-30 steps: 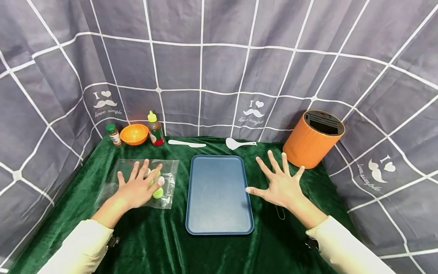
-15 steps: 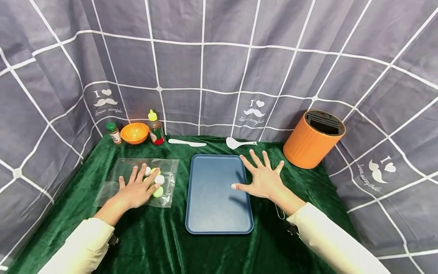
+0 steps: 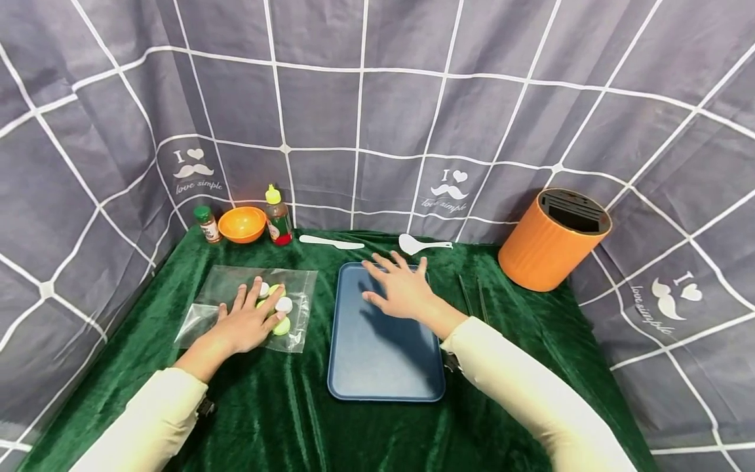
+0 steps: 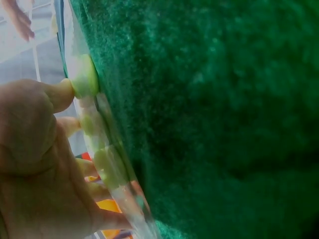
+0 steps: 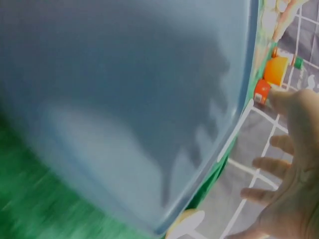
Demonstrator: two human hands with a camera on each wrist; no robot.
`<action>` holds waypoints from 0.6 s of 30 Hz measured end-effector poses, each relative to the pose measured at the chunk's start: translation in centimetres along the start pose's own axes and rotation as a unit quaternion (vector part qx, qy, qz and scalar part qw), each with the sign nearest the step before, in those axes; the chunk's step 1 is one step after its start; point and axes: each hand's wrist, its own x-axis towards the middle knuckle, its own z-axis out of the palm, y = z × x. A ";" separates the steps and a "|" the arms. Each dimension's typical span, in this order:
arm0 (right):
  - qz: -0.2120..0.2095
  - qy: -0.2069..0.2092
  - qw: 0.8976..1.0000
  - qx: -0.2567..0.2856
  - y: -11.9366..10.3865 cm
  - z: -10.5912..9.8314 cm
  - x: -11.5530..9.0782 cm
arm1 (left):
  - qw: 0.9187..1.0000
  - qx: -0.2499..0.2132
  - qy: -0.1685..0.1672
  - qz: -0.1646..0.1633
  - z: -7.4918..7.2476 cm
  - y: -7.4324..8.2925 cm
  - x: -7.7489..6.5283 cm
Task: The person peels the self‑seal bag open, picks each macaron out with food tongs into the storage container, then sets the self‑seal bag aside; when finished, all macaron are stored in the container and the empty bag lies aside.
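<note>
My left hand point(image 3: 244, 324) lies with spread fingers on a clear plastic bag point(image 3: 301, 311) at the left. Inside the bag are several round pieces, green point(image 3: 282, 326) and white point(image 3: 284, 305), some hidden beneath my fingers. The left wrist view shows the thumb at a green piece point(image 4: 89, 77), with the others in a row along the bag. My right hand point(image 3: 401, 288), fingers apart and holding nothing, hovers over the far part of a blue tray point(image 3: 383, 380). Its shadow falls on the tray in the right wrist view.
Along the back stand a green-capped spice jar point(image 3: 208, 225), an orange bowl point(image 3: 242, 226) and a yellow-topped sauce bottle point(image 3: 278, 219). A white knife point(image 3: 330, 242) and white ladle point(image 3: 413, 245) lie behind the tray. Two thin rods point(image 3: 483, 301) lie right, near an orange knife block point(image 3: 539, 249).
My right hand has moved left from beside the tray to above it, uncovering the thin rods. The left hand stays on the bag. The head view has shifted slightly.
</note>
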 end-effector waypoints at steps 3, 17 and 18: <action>-0.040 -0.003 0.999 0.014 -1.3 0.4 1.8 | 1.000 -0.006 -0.002 0.000 -0.1 -0.1 0.1; -0.103 -0.006 0.990 0.097 -6.1 2.9 9.1 | 1.000 -0.004 -0.006 -0.001 0.0 -0.3 0.1; -0.102 -0.010 0.990 0.096 -6.3 3.1 9.5 | 1.000 -0.004 -0.006 0.000 -0.1 -0.3 0.1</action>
